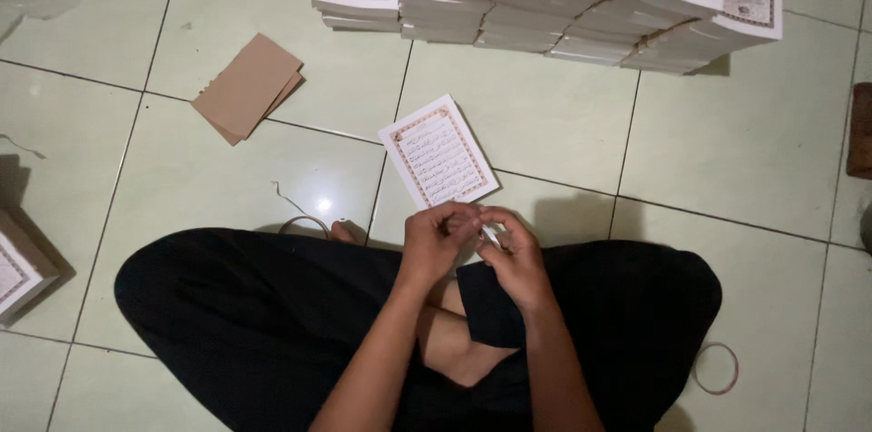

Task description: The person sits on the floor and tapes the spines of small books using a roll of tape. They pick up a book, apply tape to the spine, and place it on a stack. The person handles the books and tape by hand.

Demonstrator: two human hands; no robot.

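Pinching something small and pale between both hands, left hand [438,237] and right hand [510,255], you sit just behind a white booklet [439,151] with ornate border, flat on the floor [563,123].

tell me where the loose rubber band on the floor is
In the head view the rubber band lies flat on the tiled floor at lower right, just beyond the person's right knee, apart from both hands.

White booklet [439,151] with brown patterned border, tan cardboard [245,87], pale green tiles [563,114] (dark grout), black trousers [254,323]
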